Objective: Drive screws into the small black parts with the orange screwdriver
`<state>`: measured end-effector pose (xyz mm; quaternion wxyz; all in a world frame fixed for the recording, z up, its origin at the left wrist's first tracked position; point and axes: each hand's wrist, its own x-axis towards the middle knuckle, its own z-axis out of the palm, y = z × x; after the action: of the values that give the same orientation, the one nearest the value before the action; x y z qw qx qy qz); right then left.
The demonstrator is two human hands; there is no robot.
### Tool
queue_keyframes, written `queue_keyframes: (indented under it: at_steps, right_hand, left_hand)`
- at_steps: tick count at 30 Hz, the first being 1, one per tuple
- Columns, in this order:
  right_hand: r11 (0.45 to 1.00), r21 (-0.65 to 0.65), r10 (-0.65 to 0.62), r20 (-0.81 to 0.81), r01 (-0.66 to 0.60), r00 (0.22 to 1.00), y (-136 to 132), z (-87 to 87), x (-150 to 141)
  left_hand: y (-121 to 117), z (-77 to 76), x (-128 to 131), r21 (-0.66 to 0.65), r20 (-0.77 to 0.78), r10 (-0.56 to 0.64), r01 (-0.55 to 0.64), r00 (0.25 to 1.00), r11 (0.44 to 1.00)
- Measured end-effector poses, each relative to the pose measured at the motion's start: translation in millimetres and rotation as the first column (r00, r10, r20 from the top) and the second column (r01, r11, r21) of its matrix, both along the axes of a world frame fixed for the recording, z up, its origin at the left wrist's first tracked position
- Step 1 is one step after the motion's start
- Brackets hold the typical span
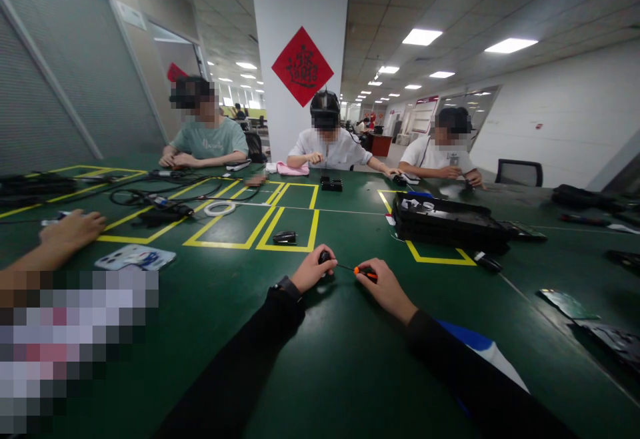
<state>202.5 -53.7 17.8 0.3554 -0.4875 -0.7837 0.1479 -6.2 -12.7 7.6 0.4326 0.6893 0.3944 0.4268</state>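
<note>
My right hand [384,285] is closed around the black and orange handle of a screwdriver [367,274]. Its thin shaft points left, toward a small black part [325,257] pinched in the fingers of my left hand [311,271]. The tip reaches that part or lies right beside it; I cannot tell which. Both hands are just above the green table [340,359], with a dark band on my left wrist. Beyond them, a small black cylindrical device [285,237] lies inside a yellow taped rectangle.
A black tray [445,219] with small parts stands at the right, a black device [488,262] near it. Cables [165,209] and a patterned phone [135,257] lie left, beside another person's hand [80,229]. Several people sit around the table. Blue-white cloth [480,345] lies under my right arm.
</note>
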Motion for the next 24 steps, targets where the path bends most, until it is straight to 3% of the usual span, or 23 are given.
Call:
queue_keyframes:
  at_steps: [12,19,24]
  right_hand:
    - [1.000,-0.022,0.019,0.007,-0.019,1.000,1.1,-0.5,2.6]
    - [0.996,-0.085,-0.003,-0.046,-0.001,0.999,-3.3,0.6,1.9]
    - [0.998,-0.064,-0.010,-0.058,0.006,0.998,-4.8,0.8,1.9]
  left_hand:
    - [-2.3,3.9,0.7,-0.041,0.036,0.005,-0.003,0.999,0.999]
    - [-3.2,9.9,1.7,-0.112,0.170,-0.065,0.084,0.983,0.990]
    - [-3.2,9.8,1.0,-0.130,0.206,-0.086,0.114,0.975,0.985]
